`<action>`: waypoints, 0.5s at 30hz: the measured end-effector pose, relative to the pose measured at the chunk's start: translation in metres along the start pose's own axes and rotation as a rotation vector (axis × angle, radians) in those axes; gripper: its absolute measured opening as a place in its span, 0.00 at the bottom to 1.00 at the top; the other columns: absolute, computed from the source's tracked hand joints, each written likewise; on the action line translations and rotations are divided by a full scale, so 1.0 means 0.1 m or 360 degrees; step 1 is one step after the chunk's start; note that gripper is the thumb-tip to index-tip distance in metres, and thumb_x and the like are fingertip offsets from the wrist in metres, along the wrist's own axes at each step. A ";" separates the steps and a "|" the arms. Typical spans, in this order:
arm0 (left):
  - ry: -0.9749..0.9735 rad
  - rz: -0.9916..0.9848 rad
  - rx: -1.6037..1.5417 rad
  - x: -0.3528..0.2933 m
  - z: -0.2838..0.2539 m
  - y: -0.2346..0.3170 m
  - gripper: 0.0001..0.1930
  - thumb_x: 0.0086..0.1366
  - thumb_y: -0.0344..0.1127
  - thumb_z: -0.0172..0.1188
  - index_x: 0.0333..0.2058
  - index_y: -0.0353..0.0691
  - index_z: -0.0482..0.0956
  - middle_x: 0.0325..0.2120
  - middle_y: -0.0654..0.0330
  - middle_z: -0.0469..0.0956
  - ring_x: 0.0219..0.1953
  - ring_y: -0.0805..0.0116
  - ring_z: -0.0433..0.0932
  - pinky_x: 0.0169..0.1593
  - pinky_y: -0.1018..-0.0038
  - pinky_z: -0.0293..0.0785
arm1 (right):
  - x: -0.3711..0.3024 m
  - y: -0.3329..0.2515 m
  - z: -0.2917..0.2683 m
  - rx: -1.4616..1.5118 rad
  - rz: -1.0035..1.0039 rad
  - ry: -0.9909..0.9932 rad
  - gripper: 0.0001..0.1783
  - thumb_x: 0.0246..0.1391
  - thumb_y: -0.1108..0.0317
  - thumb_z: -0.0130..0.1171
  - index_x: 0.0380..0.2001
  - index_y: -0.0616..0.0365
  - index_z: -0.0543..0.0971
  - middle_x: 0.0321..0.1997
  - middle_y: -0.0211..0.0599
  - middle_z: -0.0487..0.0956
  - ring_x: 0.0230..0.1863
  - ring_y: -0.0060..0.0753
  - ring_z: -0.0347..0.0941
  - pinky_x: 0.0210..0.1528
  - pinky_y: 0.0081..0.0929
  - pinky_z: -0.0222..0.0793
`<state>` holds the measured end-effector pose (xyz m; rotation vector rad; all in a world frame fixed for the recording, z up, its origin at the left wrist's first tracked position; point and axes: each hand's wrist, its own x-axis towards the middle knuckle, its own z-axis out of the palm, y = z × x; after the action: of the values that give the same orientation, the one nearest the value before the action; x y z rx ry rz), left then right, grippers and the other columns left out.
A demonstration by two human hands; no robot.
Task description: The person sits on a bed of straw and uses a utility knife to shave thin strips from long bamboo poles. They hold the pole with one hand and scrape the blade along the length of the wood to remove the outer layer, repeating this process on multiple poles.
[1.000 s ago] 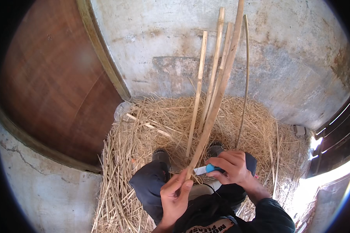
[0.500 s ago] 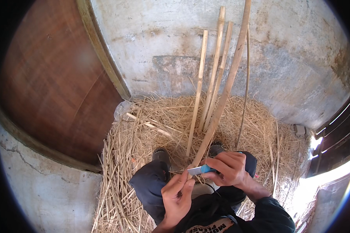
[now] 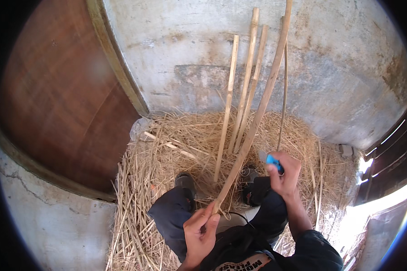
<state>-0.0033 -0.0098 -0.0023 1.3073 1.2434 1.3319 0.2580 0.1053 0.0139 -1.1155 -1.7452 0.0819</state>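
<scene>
My left hand (image 3: 199,235) is closed around the near end of a long bamboo strip (image 3: 254,124), which slants up and away past the top of the view. My right hand (image 3: 286,175) grips a knife by its blue handle (image 3: 273,162). Its short blade (image 3: 262,156) looks pale and blurred, pointing left and apart from the strip. Between strip and knife, over my right shoe, shows a thin curled shaving (image 3: 245,171). Another small loop of shaving (image 3: 224,217) hangs beside my left fingers.
Three pale bamboo strips (image 3: 230,86) lean on the stained wall (image 3: 199,45), with a thin dark stick (image 3: 283,99) to their right. Straw (image 3: 140,189) covers the ground around my shoes. A brown wooden door (image 3: 63,99) stands at left, slatted boards (image 3: 389,158) at right.
My right hand and the knife have swung away from the strip's near end, moving forward and right. The curled shaving now shows. My left hand has dropped slightly, still holding the strip.
</scene>
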 end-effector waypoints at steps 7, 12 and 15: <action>-0.0009 0.0118 0.0061 0.07 0.03 0.02 0.19 0.71 0.25 0.66 0.59 0.26 0.82 0.28 0.63 0.75 0.28 0.80 0.68 0.31 0.80 0.65 | -0.13 -0.30 0.07 0.0110 -0.0419 -0.0367 0.19 0.50 0.52 0.77 0.38 0.54 0.87 0.24 0.29 0.79 0.20 0.33 0.77 0.23 0.29 0.71; -0.0007 0.0254 0.0141 0.08 0.08 0.00 0.21 0.69 0.25 0.68 0.59 0.28 0.82 0.27 0.59 0.76 0.27 0.76 0.70 0.31 0.78 0.68 | -0.16 -0.42 0.13 0.0116 -0.0503 -0.0494 0.22 0.45 0.52 0.79 0.38 0.54 0.87 0.25 0.29 0.80 0.21 0.33 0.78 0.22 0.28 0.71; -0.0041 0.0186 0.0249 0.08 0.06 0.09 0.21 0.68 0.25 0.69 0.59 0.30 0.82 0.27 0.59 0.75 0.26 0.75 0.70 0.30 0.77 0.67 | -0.14 -0.48 0.13 0.0097 -0.0517 -0.0513 0.22 0.45 0.52 0.79 0.39 0.54 0.87 0.25 0.28 0.79 0.20 0.33 0.77 0.22 0.27 0.71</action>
<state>0.0029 -0.0028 0.0075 1.5225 1.2911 1.3157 0.2183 0.0732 0.0226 -0.7934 -2.1769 0.1189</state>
